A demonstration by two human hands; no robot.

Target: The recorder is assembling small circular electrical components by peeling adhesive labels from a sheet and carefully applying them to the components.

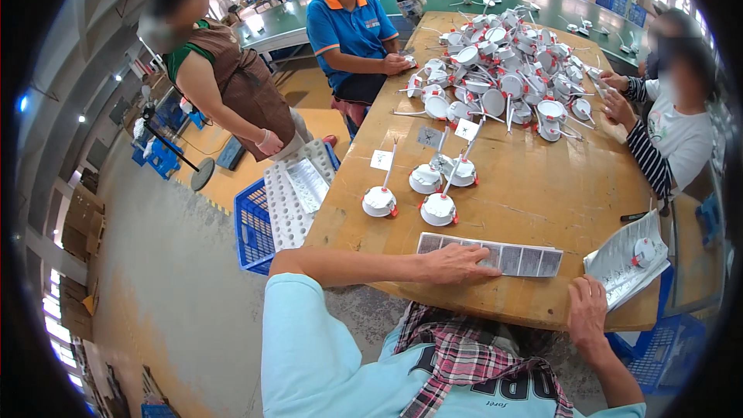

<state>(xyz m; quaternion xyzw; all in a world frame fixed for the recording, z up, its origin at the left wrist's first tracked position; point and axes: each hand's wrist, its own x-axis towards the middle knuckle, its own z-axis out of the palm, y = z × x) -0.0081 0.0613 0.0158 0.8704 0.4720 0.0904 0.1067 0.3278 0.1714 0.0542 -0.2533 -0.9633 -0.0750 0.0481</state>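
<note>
My left hand (462, 264) lies palm down, fingers stretched out, on a strip of silver-grey printed labels (529, 260) along the table's near edge. At the near right edge rests my right hand (588, 311), its fingers laid on the tabletop beside a stack of printed label sheets (619, 267); no held thing shows in it. A small round white lamp piece (643, 252) with red clips lies on that stack. Beyond my left hand stand several white round downlights, including a near one (439, 210), with red clips and upright cables. Some cables carry small label tags (381, 159).
A large heap of white downlights (503, 62) covers the far part of the wooden table (534, 186). A black pen (633, 217) lies at the right. Co-workers sit at both sides; one stands at left near a blue crate (254, 224) and white foam tray (277, 205). Behind runs a green conveyor (557, 6).
</note>
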